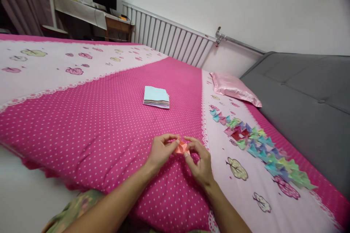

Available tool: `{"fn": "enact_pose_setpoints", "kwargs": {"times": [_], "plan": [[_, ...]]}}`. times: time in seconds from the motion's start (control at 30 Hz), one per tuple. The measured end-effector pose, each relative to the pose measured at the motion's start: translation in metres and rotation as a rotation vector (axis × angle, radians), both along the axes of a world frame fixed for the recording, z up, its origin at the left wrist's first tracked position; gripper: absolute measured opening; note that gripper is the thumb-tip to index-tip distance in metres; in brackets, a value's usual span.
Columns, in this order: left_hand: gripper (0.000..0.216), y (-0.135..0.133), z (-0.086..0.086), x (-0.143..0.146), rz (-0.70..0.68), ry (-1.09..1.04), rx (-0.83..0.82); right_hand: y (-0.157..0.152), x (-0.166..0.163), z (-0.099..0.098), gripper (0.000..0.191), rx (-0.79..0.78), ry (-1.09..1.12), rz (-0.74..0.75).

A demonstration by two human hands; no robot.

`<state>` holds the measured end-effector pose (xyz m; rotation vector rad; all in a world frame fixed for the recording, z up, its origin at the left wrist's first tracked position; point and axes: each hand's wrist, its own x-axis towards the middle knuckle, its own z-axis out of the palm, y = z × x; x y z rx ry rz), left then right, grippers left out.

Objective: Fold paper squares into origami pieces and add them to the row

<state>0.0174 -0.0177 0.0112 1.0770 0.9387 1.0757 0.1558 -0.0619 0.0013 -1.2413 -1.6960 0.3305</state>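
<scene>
Orange folded paper: the small peaked piece (181, 148) is held directly between the fingertips of both hands, just right of the left hand (163, 148) and just left of the right hand (201, 158).
Long axis: the piece appears to be spread crosswise, from the left fingertips to the right ones, with its right end dipped slightly toward the wearer; the finer creases are too small to be told.
Left grip: the left end is pinched between thumb and fingers, with the thumb laid along the near face.
Right grip: the right end is pinched by the thumb from below and by curled fingers; the index finger is extended above the paper.
Nearer hand: neither can be called nearer to the orange piece, since it is touched by both.
Paper stack: the square sheets (155, 95), topped with pale blue, are seen beyond the left hand, well apart from it and touched by neither.
Folded pieces: the many-coloured rows (253, 150) are laid out to the right of the right hand, which is the nearer one.
Support: both hands are held over the dotted pink bedspread (109, 127).
</scene>
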Motion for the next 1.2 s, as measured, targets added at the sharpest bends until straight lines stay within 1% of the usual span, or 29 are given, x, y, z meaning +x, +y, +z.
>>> {"fn": "enact_pose_setpoints", "kwargs": {"times": [0.1, 0.27, 0.37, 0.43, 0.57, 0.7, 0.87, 1.07, 1.13, 1.2], "plan": [[0.024, 0.0, 0.001, -0.001, 0.0, 0.016, 0.004, 0.001, -0.001, 0.0, 0.001, 0.01, -0.015, -0.042], [0.026, 0.001, -0.003, -0.001, 0.021, 0.015, 0.027, 0.0, -0.003, 0.001, 0.008, 0.025, -0.03, -0.055], [0.028, 0.002, -0.004, 0.0, 0.011, 0.006, 0.03, 0.001, -0.003, 0.001, 0.005, 0.027, -0.021, -0.092], [0.028, 0.001, -0.005, 0.0, 0.003, -0.006, 0.024, 0.001, -0.003, 0.0, 0.002, 0.018, -0.015, -0.096], [0.025, 0.001, -0.005, 0.0, 0.016, -0.017, 0.024, 0.003, -0.001, -0.003, 0.007, -0.038, 0.023, -0.108], [0.025, 0.002, -0.008, -0.001, 0.029, 0.014, 0.105, 0.003, 0.0, -0.005, 0.013, -0.087, 0.122, -0.128], [0.025, 0.003, -0.011, -0.002, 0.013, 0.015, 0.19, 0.004, 0.0, -0.004, 0.013, -0.119, 0.229, -0.161], [0.02, -0.006, -0.008, 0.0, 0.001, 0.138, 0.357, 0.006, 0.0, -0.005, 0.014, -0.144, 0.234, -0.16], [0.02, -0.008, -0.007, 0.001, -0.007, 0.143, 0.364, 0.006, 0.0, -0.006, 0.014, -0.133, 0.224, -0.158], [0.02, -0.009, -0.008, 0.002, -0.008, 0.097, 0.323, 0.005, 0.0, -0.005, 0.015, -0.124, 0.203, -0.151]]}}
